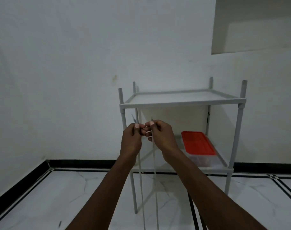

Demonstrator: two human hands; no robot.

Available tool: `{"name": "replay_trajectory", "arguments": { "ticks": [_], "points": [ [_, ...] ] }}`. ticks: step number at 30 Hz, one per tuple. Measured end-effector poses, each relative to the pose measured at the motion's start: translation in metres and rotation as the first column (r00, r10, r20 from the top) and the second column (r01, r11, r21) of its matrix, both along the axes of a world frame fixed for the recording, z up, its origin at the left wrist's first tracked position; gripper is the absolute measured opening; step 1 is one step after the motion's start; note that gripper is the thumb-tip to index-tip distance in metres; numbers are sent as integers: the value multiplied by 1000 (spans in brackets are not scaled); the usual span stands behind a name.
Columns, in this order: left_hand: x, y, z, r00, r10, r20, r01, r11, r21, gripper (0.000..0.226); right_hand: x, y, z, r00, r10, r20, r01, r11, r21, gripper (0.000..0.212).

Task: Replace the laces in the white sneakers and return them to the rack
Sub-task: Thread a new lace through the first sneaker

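Observation:
Both my hands are raised in front of a grey metal rack (pixel 179 103). My left hand (pixel 132 140) pinches one end of a white shoelace (pixel 155 188) between thumb and fingers, its tip sticking up above the hand. My right hand (pixel 161 135) pinches the other end, tip also pointing up. The two hands nearly touch. Two strands of the lace hang straight down from the hands and run out of the bottom of the view. No sneakers are in view.
The rack stands against a white wall with a bare top shelf. On its lower shelf sits a clear plastic box with a red lid (pixel 198 145). The floor is white marble with black border lines (pixel 42 176).

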State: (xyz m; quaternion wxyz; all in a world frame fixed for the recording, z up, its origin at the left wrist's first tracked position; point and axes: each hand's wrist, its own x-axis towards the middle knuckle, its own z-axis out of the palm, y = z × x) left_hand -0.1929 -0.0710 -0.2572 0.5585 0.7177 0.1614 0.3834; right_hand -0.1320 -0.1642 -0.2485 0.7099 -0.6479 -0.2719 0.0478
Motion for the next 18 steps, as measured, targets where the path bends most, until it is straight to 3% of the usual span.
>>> {"name": "replay_trajectory", "arguments": {
  "ticks": [13, 18],
  "points": [
    [-6, -8, 19, 987, 116, 107, -118, 993, 15, 27, -8, 1, 27, 980, -128, 152, 131, 991, -9, 16],
    [-8, -9, 23, 976, 99, 193, -88, 994, -67, 21, -11, -2, 31, 989, -96, 115, 94, 995, 17, 12]
  ]
}}
